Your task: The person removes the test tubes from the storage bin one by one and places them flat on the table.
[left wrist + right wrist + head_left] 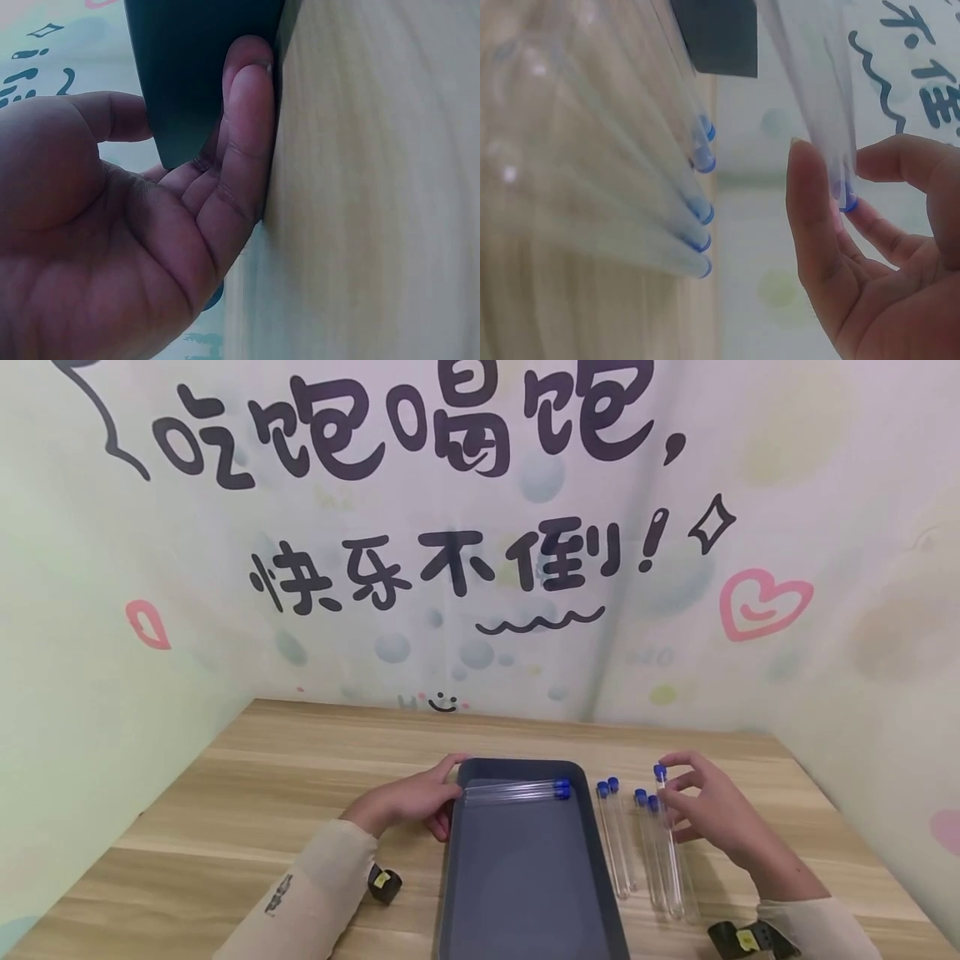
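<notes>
My left hand [411, 799] grips the far left corner of a dark grey tray [525, 885], thumb at the rim and fingers curled against the outer wall [199, 67]. Inside the tray, near its far end, clear test tubes [513, 792] with blue caps lie crosswise, caps to the right. To the right of the tray, my right hand [716, 814] pinches a blue-capped clear test tube [817, 82] near its cap between thumb and fingers. This tube is lifted off the table, its cap end [660, 772] up and its lower end towards me.
Several more capped test tubes [617, 843] lie side by side on the wooden table [285, 777], between the tray and my right hand, caps pointing away from me. Behind the table hangs a printed cloth backdrop [360, 652].
</notes>
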A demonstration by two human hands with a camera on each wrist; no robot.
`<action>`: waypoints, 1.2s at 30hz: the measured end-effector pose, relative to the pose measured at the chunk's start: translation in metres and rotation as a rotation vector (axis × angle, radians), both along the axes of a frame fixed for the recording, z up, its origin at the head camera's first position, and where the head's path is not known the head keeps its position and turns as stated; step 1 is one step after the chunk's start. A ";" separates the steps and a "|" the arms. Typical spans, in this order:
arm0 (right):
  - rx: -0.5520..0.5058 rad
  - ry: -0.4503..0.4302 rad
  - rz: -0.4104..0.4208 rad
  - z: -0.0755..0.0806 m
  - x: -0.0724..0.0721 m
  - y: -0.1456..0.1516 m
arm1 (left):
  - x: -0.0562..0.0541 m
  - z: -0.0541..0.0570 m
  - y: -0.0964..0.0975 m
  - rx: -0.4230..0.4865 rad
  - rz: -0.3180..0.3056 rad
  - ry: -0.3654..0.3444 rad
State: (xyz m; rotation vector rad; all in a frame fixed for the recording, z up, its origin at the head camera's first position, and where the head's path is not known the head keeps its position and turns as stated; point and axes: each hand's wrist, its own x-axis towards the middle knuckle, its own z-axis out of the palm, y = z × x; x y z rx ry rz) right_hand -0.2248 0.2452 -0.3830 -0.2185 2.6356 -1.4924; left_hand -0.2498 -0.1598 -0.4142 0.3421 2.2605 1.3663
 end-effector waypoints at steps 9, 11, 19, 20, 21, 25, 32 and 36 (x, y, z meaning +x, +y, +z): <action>0.019 -0.020 -0.029 -0.011 -0.006 0.021 | 0.000 0.000 0.000 -0.009 0.002 0.006; 0.027 -0.023 -0.034 -0.013 -0.007 0.024 | 0.000 0.000 0.000 -0.008 0.000 0.006; 0.028 -0.061 -0.053 -0.018 -0.010 0.035 | 0.001 0.000 0.002 -0.005 0.003 0.011; 0.029 -0.065 -0.057 -0.019 -0.011 0.035 | 0.001 0.000 0.002 -0.005 0.002 0.010; 0.032 -0.067 -0.061 -0.020 -0.011 0.036 | 0.000 0.000 0.002 -0.004 0.002 0.009; 0.053 -0.078 -0.077 -0.023 -0.013 0.039 | 0.000 0.000 0.002 -0.014 0.004 0.010; 0.127 -0.109 -0.105 -0.028 -0.017 0.040 | -0.001 -0.001 0.001 -0.026 0.005 0.011; 0.143 -0.114 -0.086 -0.030 -0.018 0.039 | -0.001 -0.001 0.001 -0.016 0.010 0.009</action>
